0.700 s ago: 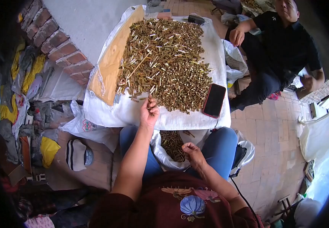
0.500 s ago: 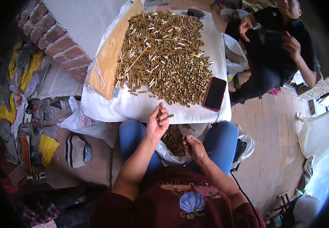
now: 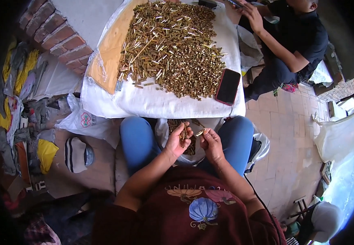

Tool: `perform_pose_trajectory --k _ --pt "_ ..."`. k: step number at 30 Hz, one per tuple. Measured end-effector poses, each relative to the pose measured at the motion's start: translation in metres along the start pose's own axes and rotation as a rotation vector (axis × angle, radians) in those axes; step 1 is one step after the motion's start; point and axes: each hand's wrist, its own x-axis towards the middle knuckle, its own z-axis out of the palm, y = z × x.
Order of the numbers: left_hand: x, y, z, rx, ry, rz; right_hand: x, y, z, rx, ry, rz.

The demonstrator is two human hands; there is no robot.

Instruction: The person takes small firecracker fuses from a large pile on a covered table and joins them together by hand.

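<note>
My left hand (image 3: 178, 141) is closed around several thin gold-coloured metal bolts (image 3: 183, 134), over a white bag between my knees. Just to its right, my right hand (image 3: 212, 145) pinches one short gold-coloured bolt (image 3: 200, 132) between thumb and fingertips. Below both hands, more of these pieces lie in the white bag (image 3: 161, 130). On the white-covered table (image 3: 144, 105) in front of me is a wide heap of gold-coloured metal parts (image 3: 173, 45): longer bolts at the left, small nut-like pieces at the right. The exact kind of the parts is too small to tell.
A phone in a red case (image 3: 228, 87) lies at the table's right corner, and a wooden board (image 3: 103, 69) along its left side. A person (image 3: 295, 41) sits at the far right, holding a phone. A striped cloth item (image 3: 75, 155) is on the floor at left.
My left hand has drawn back from the table edge to above the bag, close to my right hand. My right hand now shows a bolt at its fingertips. The other person's arms have shifted.
</note>
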Motion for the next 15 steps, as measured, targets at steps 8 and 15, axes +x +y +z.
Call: perform_pose_trajectory --k 8,15 --pt "-0.022 -0.003 0.007 0.914 -0.087 0.027 -0.003 0.004 -0.005 -0.220 -0.108 0.244" --pt "-0.023 -0.011 -0.003 0.568 -0.072 -0.003 -0.004 0.001 -0.002 -0.294 -0.057 0.131"
